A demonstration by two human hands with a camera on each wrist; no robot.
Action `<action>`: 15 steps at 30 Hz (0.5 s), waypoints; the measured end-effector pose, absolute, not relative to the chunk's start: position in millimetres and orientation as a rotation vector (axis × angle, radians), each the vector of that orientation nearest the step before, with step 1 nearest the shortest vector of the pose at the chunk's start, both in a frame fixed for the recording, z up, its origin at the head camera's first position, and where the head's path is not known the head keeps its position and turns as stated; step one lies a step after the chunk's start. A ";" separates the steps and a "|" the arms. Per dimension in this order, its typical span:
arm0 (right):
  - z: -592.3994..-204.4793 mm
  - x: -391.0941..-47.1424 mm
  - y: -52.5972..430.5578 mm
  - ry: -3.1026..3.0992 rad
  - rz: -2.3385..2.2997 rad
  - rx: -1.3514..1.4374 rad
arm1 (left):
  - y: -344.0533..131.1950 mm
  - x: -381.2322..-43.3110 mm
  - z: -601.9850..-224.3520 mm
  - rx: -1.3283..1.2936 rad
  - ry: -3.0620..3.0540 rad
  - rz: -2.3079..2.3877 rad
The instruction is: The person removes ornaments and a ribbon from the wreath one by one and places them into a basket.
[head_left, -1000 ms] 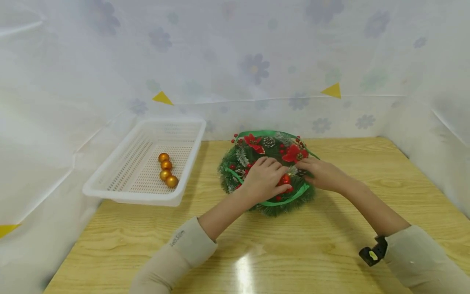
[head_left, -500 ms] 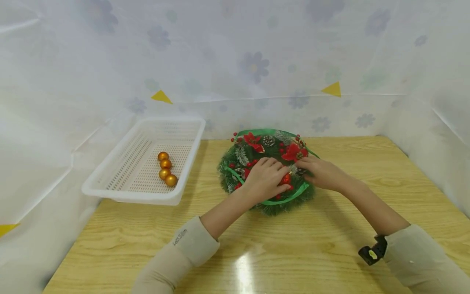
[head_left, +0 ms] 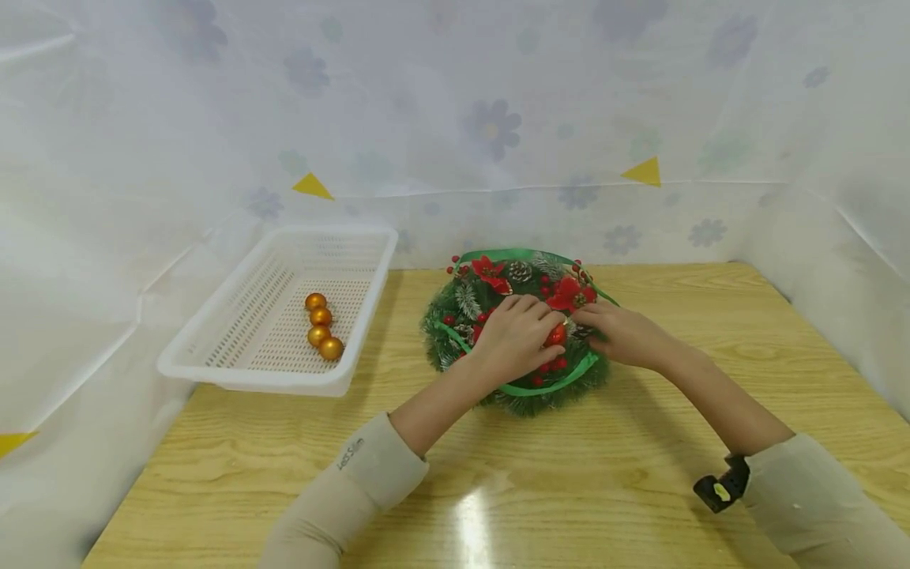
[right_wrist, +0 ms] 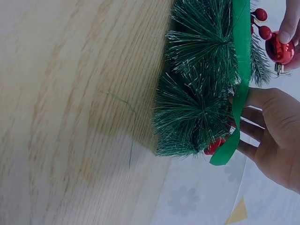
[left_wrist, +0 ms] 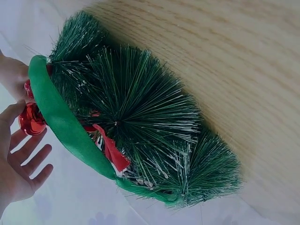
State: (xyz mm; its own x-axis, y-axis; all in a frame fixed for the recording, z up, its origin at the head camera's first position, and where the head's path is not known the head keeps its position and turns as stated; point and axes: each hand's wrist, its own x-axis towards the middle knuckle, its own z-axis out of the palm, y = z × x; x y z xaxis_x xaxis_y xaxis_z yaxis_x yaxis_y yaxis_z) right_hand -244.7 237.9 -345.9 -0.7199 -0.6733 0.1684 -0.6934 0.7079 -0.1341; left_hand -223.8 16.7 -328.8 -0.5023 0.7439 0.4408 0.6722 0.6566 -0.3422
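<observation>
A Christmas wreath (head_left: pixel 526 405) of green bristly needles lies on the table, dressed with red poinsettias (head_left: pixel 571 295), berries, pine cones (head_left: pixel 520 273) and a green ribbon (head_left: pixel 547 389). Over its middle, my left hand (head_left: pixel 513 336) pinches a shiny red bauble (right_wrist: pixel 280 49) between thumb and fingers. The bauble's metal cap points toward the right hand in the right wrist view. My right hand (head_left: pixel 626 336) grips the wreath at its right side, close to a snowy sprig. Its fingertips are hidden among the needles and behind the ribbon.
A white perforated basket (head_left: pixel 235 379) stands on the left of the wooden table (head_left: pixel 569 490), holding several gold baubles (head_left: pixel 330 348) in a row. Flower-printed white sheeting (head_left: pixel 426 103) surrounds the table at the back and sides.
The left hand has shifted slightly away from the body, with the bauble tilting up and its thumb less spread. My right hand stays almost still at the wreath.
</observation>
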 end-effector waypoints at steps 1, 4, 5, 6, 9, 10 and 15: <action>-346.0 -244.9 238.0 -2.808 0.287 1.122 | 17.0 -224.0 -328.3 -1.095 -2.312 0.170; -346.4 -245.4 238.9 -2.815 0.289 1.118 | 17.6 -224.9 -326.9 -1.092 -2.313 0.158; -346.4 -245.4 238.9 -2.817 0.288 1.115 | 17.8 -225.3 -326.3 -1.090 -2.308 0.148; -346.2 -245.2 238.8 -2.817 0.286 1.116 | 17.7 -225.7 -325.7 -1.088 -2.301 0.141; -346.4 -244.9 238.9 -2.813 0.286 1.120 | 16.7 -227.1 -323.8 -1.085 -2.271 0.093; -346.5 -244.9 238.8 -2.809 0.285 1.124 | 16.1 -227.7 -323.0 -1.085 -2.257 0.074; -345.9 -244.4 238.3 -2.784 0.281 1.142 | 11.3 -230.3 -318.3 -1.073 -2.218 0.052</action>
